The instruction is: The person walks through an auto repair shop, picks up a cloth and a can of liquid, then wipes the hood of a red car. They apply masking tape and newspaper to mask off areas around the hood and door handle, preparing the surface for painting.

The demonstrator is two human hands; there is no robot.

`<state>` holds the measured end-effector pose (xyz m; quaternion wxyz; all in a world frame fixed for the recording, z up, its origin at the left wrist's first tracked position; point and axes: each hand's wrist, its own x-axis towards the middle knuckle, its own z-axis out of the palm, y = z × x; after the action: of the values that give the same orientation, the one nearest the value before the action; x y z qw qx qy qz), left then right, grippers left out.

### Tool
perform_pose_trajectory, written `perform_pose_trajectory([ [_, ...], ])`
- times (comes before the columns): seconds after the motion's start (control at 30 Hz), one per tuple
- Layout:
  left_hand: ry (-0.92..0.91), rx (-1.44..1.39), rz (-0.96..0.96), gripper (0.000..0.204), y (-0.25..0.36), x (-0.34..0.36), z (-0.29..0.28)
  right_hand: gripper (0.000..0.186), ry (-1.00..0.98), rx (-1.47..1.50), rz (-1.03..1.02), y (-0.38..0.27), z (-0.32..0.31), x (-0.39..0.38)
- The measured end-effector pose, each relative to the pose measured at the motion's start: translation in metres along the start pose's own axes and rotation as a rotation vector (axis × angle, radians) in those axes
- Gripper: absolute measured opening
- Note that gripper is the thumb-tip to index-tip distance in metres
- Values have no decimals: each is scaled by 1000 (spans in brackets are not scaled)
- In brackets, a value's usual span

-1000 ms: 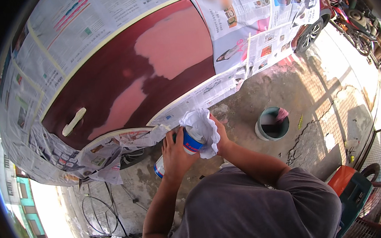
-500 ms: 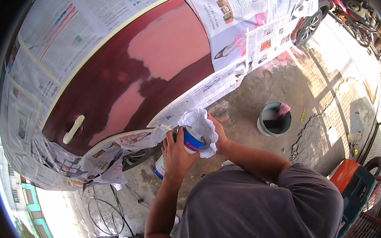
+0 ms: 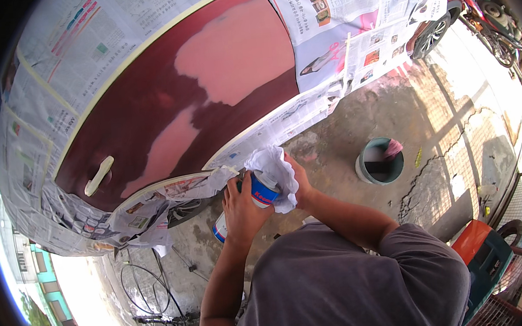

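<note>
My left hand (image 3: 245,208) is wrapped round a tall blue and white can (image 3: 264,193), which lies tilted with its upper end toward the right. Its lower end shows below the hand. Against that upper end, my right hand (image 3: 303,184) holds a crumpled white sheet (image 3: 288,191) bunched into a cup shape; whether it is cloth or paper I cannot tell. Most of the right fingers are hidden behind the sheet. Beyond my hands stands a dark red car door (image 3: 140,105) with smooth pink patches (image 3: 237,54). Pale tape covers its handle (image 3: 99,175).
Newspaper (image 3: 115,21) masks the car around the door. On the concrete floor to the right stands a bucket (image 3: 381,176) with a pink cloth (image 3: 393,148) over its rim. Black cables (image 3: 160,287) lie at lower left; an orange and dark green object (image 3: 479,250) is at lower right.
The view has shifted slightly, so the car and bucket sit a little differently in it. Both hands keep their hold on the can and the sheet.
</note>
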<state>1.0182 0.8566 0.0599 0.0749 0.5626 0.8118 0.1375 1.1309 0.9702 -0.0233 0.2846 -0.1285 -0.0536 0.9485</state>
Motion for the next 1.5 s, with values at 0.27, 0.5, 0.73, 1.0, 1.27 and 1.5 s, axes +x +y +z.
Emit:
perform_pose_trajectory([
  [0.27,273,-299,80,96,-41,11,20,77,-272,169,20,-2,-12,40],
  [0.5,379,-505,111,100,-123,15,32,80,-114,84,-155,50,-8,81],
  [0.73,318,-654,103,100,-238,-13,-1,78,71,-2,-488,104,29,148],
  [1.0,136,-617,58,93,-371,-77,-28,83,237,-719,-1053,110,221,303],
  [1.27,214,-671,40,90,-417,-70,-20,94,10,-2021,-1571,341,326,404],
  [1.5,179,-657,206,90,-418,-34,-22,73,-62,-2194,-1814,232,276,401],
])
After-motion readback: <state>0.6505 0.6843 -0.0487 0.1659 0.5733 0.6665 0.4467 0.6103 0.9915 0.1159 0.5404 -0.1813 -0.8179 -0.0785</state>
